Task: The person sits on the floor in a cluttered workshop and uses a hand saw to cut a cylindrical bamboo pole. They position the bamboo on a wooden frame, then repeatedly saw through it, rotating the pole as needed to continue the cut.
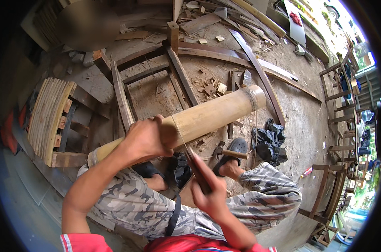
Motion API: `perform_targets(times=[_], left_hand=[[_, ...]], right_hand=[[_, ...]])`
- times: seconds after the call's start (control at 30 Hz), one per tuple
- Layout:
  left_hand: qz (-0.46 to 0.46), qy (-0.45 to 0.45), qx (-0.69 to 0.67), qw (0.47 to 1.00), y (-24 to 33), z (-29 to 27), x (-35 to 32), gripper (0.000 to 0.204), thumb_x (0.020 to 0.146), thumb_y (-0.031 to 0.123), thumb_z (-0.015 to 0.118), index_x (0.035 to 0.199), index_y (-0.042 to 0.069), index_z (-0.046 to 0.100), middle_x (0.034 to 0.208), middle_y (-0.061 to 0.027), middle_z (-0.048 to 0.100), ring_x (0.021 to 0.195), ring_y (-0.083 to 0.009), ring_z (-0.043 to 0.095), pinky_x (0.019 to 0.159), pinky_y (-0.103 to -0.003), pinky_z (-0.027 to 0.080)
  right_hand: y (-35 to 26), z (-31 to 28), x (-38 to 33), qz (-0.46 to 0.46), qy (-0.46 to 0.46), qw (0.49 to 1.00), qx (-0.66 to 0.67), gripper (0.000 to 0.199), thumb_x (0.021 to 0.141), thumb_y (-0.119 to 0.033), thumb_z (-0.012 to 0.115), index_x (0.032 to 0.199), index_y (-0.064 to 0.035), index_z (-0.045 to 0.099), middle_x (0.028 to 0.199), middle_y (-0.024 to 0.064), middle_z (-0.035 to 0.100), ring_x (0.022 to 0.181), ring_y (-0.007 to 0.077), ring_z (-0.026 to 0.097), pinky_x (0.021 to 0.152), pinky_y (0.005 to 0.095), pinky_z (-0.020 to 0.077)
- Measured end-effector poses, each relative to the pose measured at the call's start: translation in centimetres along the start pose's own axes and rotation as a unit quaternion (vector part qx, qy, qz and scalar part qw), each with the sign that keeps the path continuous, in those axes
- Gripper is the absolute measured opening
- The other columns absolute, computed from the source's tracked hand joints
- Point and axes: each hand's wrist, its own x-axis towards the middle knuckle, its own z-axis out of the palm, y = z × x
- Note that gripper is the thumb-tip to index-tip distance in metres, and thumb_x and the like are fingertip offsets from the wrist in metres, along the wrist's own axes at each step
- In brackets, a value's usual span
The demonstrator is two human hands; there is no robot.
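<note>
A thick tan bamboo pole (215,113) lies across my lap, running from lower left to upper right. My left hand (146,138) is clamped over the pole near its middle. My right hand (207,189) grips the dark handle of a thin saw (180,134), whose narrow blade runs up across the pole just right of my left hand. The right hand is slightly blurred. My knees in camouflage shorts sit below the pole, and my feet wear dark sandals (232,153).
A wooden frame of dark slats (156,80) lies on the dirt floor ahead, with wood chips around it. A slatted bamboo panel (51,113) lies at left. A hammer (228,153) and a black bag (270,143) are by my right foot. Wooden chair frames (337,126) stand at right.
</note>
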Motion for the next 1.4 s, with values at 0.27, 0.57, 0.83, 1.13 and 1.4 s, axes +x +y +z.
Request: perform_targets(times=[0.27, 0.57, 0.83, 1.13, 1.4], left_hand=[[-0.041, -0.042, 0.007, 0.998, 0.5, -1.2, 0.1, 0.095, 0.053, 0.048, 0.087, 0.113, -0.019, 0.058, 0.082, -0.0309, 0.071, 0.081, -0.0437, 0.074, 0.079, -0.044, 0.062], [-0.034, -0.011, 0.020, 0.999, -0.5, -0.1, -0.1, 0.085, 0.057, 0.048, 0.087, 0.110, -0.012, 0.057, 0.083, -0.0280, 0.071, 0.083, -0.0437, 0.073, 0.079, -0.047, 0.060], [-0.034, -0.011, 0.000, 0.999, 0.4, -0.5, -0.1, 0.093, 0.053, 0.046, 0.088, 0.113, -0.017, 0.057, 0.083, -0.0311, 0.071, 0.083, -0.0447, 0.074, 0.081, -0.044, 0.061], [-0.049, 0.004, 0.015, 0.999, 0.3, -0.3, -0.2, 0.087, 0.054, 0.043, 0.088, 0.116, -0.009, 0.058, 0.088, -0.0290, 0.072, 0.088, -0.0447, 0.073, 0.084, -0.046, 0.059], [-0.051, 0.018, 0.019, 0.998, 0.6, -0.2, -0.5, 0.089, 0.053, 0.046, 0.087, 0.115, -0.012, 0.062, 0.092, -0.0291, 0.074, 0.089, -0.0408, 0.076, 0.086, -0.042, 0.061]], right_hand=[[4.8, -2.3, -11.0, -0.071, 0.023, 0.997, -0.038, 0.069, 0.077, 0.009, 0.065, 0.145, -0.0001, 0.058, 0.099, 0.0189, 0.079, 0.059, 0.0127, 0.068, 0.060, 0.0258, 0.0528], [2.6, 2.4, 1.6, -0.068, 0.050, 0.995, 0.048, 0.065, 0.084, 0.004, 0.064, 0.148, -0.0029, 0.057, 0.105, 0.0189, 0.076, 0.074, 0.0113, 0.065, 0.071, 0.0259, 0.0528], [5.1, -2.7, -12.5, -0.077, 0.044, 0.995, -0.045, 0.068, 0.076, 0.011, 0.060, 0.143, 0.0032, 0.057, 0.102, 0.0230, 0.078, 0.061, 0.0182, 0.072, 0.060, 0.0268, 0.0541], [4.2, 1.0, -2.0, -0.018, 0.037, 0.998, 0.036, 0.060, 0.087, 0.007, 0.061, 0.146, 0.0033, 0.055, 0.130, 0.0230, 0.071, 0.102, 0.0142, 0.072, 0.083, 0.0247, 0.0529], [4.3, -2.1, -11.2, -0.025, 0.058, 0.998, -0.013, 0.061, 0.079, 0.011, 0.056, 0.140, 0.0068, 0.058, 0.119, 0.0249, 0.075, 0.090, 0.0253, 0.079, 0.075, 0.0286, 0.0575]])
